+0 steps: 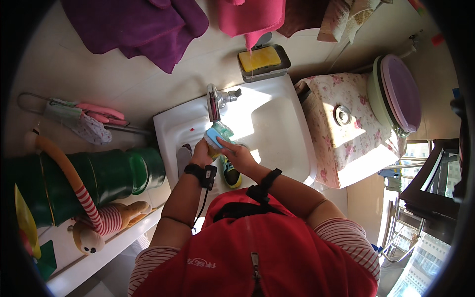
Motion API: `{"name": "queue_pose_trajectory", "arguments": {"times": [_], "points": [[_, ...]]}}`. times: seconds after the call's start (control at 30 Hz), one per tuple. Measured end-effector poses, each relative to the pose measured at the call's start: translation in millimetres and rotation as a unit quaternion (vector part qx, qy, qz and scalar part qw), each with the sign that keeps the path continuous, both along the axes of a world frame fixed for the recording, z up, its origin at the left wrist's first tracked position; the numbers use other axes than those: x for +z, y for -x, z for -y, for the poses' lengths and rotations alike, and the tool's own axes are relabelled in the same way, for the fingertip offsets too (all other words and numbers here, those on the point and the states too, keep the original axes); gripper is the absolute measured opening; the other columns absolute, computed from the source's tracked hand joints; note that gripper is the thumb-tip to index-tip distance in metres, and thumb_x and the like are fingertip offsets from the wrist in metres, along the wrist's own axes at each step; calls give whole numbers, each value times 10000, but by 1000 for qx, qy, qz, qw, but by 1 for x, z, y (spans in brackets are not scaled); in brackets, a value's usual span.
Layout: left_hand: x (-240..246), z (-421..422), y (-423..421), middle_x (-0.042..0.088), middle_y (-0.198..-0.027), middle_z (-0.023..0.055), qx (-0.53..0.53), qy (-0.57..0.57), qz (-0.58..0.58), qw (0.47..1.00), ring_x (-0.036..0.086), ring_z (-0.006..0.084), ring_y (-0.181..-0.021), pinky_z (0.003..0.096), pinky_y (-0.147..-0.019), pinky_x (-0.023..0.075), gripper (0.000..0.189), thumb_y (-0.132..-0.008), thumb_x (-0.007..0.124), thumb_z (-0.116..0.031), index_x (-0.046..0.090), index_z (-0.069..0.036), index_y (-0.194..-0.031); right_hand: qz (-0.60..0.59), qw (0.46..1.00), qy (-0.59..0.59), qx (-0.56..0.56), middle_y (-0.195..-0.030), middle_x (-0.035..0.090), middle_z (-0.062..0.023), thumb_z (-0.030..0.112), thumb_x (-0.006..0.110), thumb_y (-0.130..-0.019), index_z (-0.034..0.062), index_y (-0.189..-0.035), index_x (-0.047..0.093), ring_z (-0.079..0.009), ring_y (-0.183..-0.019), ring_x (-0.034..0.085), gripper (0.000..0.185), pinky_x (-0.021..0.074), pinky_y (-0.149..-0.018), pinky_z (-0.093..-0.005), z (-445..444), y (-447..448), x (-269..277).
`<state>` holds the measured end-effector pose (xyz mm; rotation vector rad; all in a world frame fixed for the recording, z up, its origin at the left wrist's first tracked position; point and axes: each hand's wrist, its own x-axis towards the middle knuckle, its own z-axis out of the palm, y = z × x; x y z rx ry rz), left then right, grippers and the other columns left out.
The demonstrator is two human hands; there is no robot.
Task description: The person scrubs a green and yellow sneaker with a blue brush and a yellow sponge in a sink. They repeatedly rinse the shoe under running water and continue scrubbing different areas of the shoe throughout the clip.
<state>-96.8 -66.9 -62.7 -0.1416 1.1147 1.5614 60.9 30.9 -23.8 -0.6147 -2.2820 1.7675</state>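
In my right hand [239, 156] is a blue scrub brush [214, 138] with pale bristles, lying against what my left hand holds. My left hand [201, 153] grips a teal and yellowish item [224, 130], apparently a shoe, just under the faucet [213, 105]. Brush and fingers hide most of it. Below my hands a black, yellow and teal sneaker [231, 173] rests in the white sink [278, 148]. To the left of my left hand, a grey flat item [184, 157], perhaps an insole or shoe, lies on the ribbed side of the sink.
A yellow soap bar [259, 58] sits in a wall dish. Purple [141, 29] and pink cloths [252, 16] hang above. At right stands a flower-covered box [326, 148], with basins [400, 92] beside it. A green cylinder [89, 182] and plush monkey [107, 219] are at left.
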Motion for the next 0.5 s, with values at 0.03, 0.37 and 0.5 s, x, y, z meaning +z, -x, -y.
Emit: {"name": "queue_pose_trajectory", "arguments": {"times": [0.03, 0.37, 0.5], "points": [[0, 1, -1, 578, -1268, 100, 4, -16, 21, 1000, 582, 244, -1144, 381, -1012, 444, 481, -1037, 325, -424, 505, -61, -1298, 42, 999, 10, 8, -961, 652, -234, 230, 536, -953, 228, -1405, 475, -353, -881, 647, 456, 485, -777, -397, -2, -1, 0], [1, 2, 0, 591, -1261, 90, 20, -24, 75, 997, 592, 230, -1132, 414, -996, 460, 465, -1024, 374, -429, 515, -85, -1304, 89, 989, 112, -31, -1159, 648, -24, 172, 507, -1007, 210, -1415, 478, -80, -992, 523, 412, 446, -914, -267, -33, -11, -17], [-3, -7, 0, 610, -1222, 91, -1, -29, 27, 999, 607, 256, -1100, 420, -970, 476, 450, -1031, 354, -412, 536, -80, -1274, 18, 999, -27, 27, -1043, 666, -209, 319, 505, -980, 288, -1398, 476, -340, -953, 657, 420, 494, -835, -401, -18, 6, -3]]}}
